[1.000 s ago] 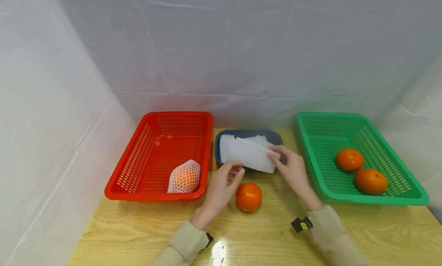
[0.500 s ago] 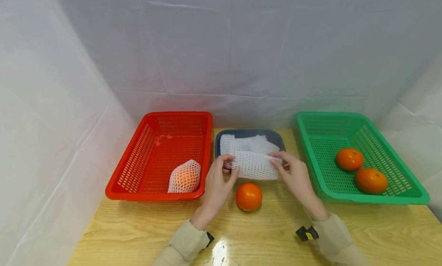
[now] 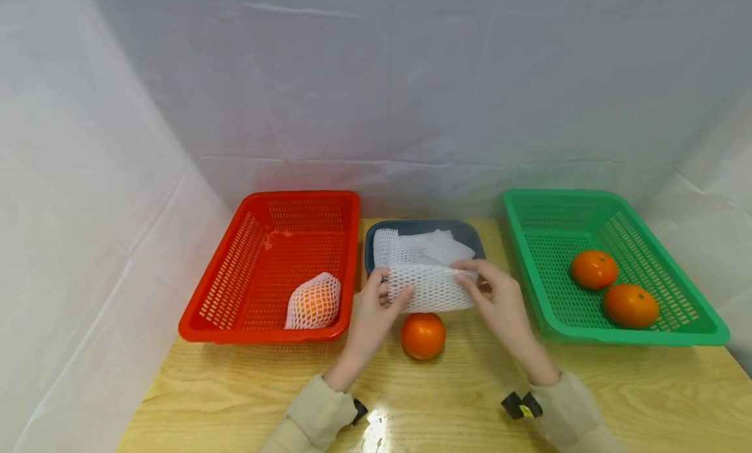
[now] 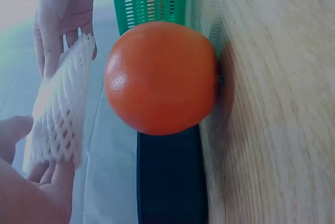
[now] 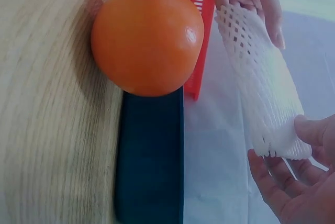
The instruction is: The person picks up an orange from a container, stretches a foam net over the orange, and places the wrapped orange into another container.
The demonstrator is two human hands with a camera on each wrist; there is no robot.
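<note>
A white foam net sleeve is stretched flat between both hands, raised above the table. My left hand grips its left end, thumb in front and fingers behind. At the right end my right hand pinches the sleeve between thumb and fingers. The left wrist view shows the sleeve's open mesh running from one hand to the other. Just below it in the head view, an orange round fruit rests on the table. More white net sleeves lie in a dark blue tray behind the hands.
A red basket at left contains one orange fruit wrapped in white netting. On the right, a green basket holds two bare orange fruits. White sheeting stands behind and along the sides of the wooden table.
The sleeve has come out of the tray toward me and now hangs nearer the fruit. My left hand has taken hold of its left end; the right hand has kept its grip.
</note>
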